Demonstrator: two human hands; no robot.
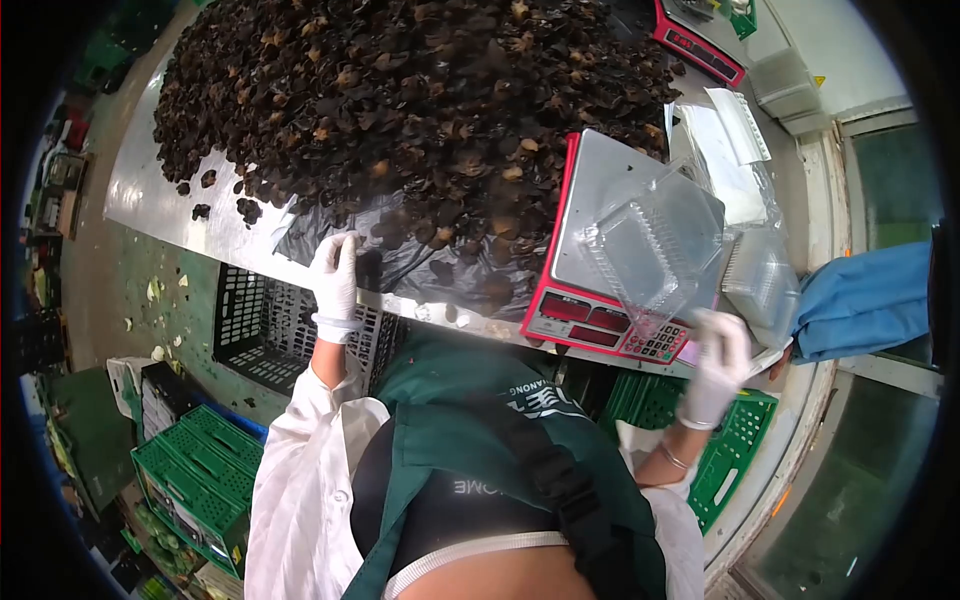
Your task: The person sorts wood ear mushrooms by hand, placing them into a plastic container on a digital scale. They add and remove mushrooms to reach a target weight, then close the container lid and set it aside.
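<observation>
My left hand (335,282), in a white glove, is over the near edge of the metal table, fingers drawn together with nothing showing at their tips. Just beyond it lies a large heap of dark wood ear mushrooms (420,110), its near side on grey plastic sheeting (460,278). A clear plastic box (640,255) rests on the plate of a red-rimmed digital scale (590,315). By the scale's keypad, close to the box's near corner, is my gloved right hand (718,358); motion smears its fingers.
Stacked clear boxes (762,280) stand right of the scale, with white paper (725,165) behind them. A second scale (700,50) is at the far right. Below the table are a black crate (262,320) and a green crate (735,450). Blue cloth (865,300) is at right.
</observation>
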